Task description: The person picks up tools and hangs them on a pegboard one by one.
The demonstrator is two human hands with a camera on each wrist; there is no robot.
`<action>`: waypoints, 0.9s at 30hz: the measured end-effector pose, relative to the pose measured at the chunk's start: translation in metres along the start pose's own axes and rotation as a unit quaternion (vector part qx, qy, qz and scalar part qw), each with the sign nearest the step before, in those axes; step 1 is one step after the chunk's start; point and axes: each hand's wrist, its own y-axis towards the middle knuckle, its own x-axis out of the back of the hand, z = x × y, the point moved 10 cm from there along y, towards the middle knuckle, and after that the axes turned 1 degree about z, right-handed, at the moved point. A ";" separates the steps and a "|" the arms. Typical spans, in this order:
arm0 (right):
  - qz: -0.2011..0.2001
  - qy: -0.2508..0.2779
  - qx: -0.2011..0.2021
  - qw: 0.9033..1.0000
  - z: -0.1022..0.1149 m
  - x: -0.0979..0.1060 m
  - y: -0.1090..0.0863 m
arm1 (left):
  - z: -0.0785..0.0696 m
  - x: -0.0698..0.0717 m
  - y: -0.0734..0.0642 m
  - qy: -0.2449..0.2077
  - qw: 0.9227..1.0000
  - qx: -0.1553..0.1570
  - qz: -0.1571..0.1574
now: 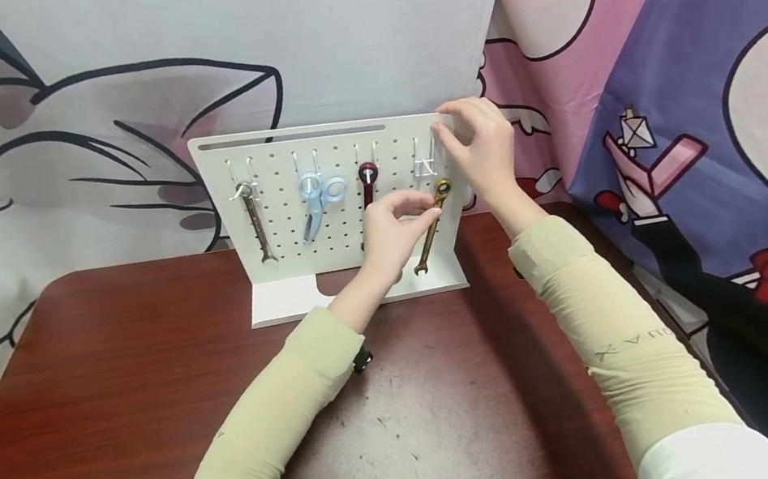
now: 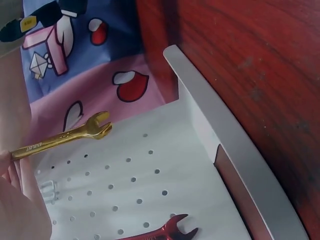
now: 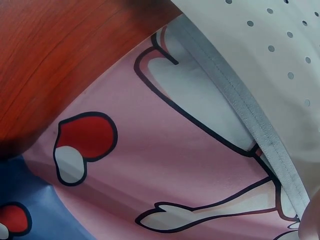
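Note:
My left hand (image 1: 394,234) pinches a gold combination wrench (image 1: 430,239) near its ring end, in front of the right side of a white pegboard (image 1: 283,229). The wrench slants, its open end pointing down; in the left wrist view that open jaw stands out over the board. Just above the ring is a double-pronged hook (image 1: 424,167) with nothing hung on it. At the board's top right corner my right hand (image 1: 484,142) grips the edge, thumb in front and fingers over the top. Only a sliver of that hand shows in the right wrist view.
Along the board hang a silver wrench (image 1: 256,223), light blue scissors (image 1: 313,210) and a red wrench (image 1: 367,175), partly behind my left hand. The board's white base (image 1: 282,299) stands on a reddish-brown table (image 1: 152,370). Behind is a cartoon-printed curtain (image 1: 361,22).

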 end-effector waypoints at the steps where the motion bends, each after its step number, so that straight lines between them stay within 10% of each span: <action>1: -0.001 0.000 0.001 1.000 0.000 0.000 0.000 | 0.001 0.001 0.001 -0.006 1.000 0.003 -0.006; 27: -0.004 0.000 -0.002 1.000 -0.003 -0.002 -0.001 | 0.034 0.006 0.026 -0.009 0.993 0.078 -0.086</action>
